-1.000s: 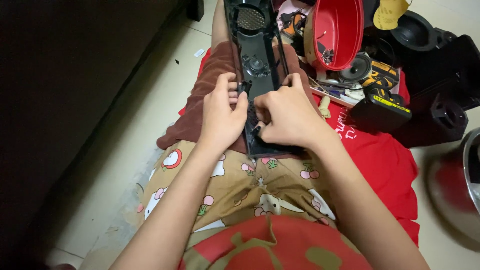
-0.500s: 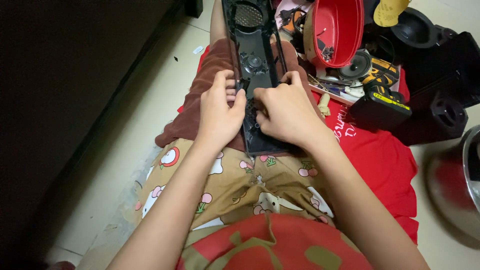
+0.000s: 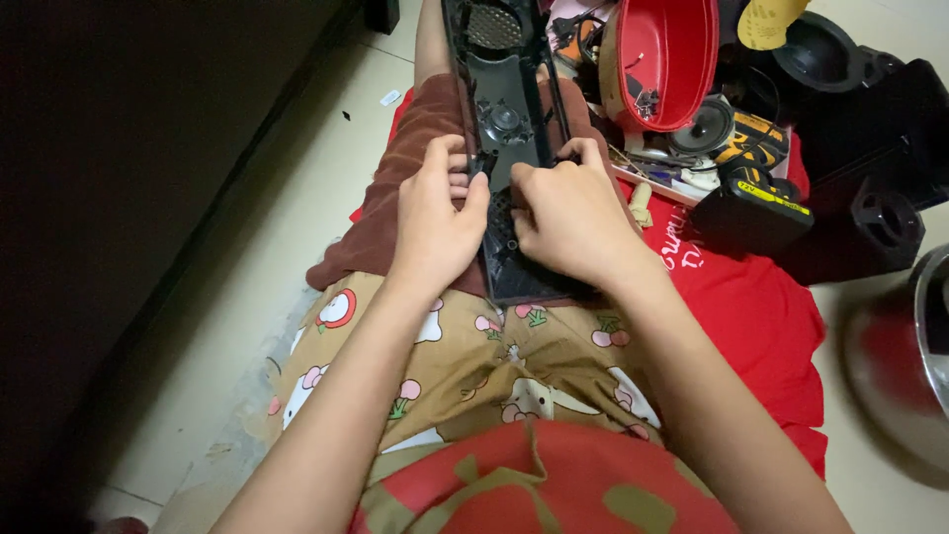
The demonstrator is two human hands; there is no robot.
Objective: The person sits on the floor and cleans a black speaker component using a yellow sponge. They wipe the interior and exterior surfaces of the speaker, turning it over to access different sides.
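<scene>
1. A long black plastic panel [image 3: 506, 148] lies along the person's lap.
2. Left hand [image 3: 435, 222] and right hand [image 3: 568, 218] pinch its edges, fingers clamped.
3. Forcing it could snap thin ribs.

Both hands [image 3: 440, 222] on black panel [image 3: 504, 119]

I saw pale floor tiles [image 3: 297, 198], scuffed near a dark furniture front [image 3: 129, 198] on the left; red cloth [image 3: 751, 307] was spread rightward under soft indoor light.
</scene>
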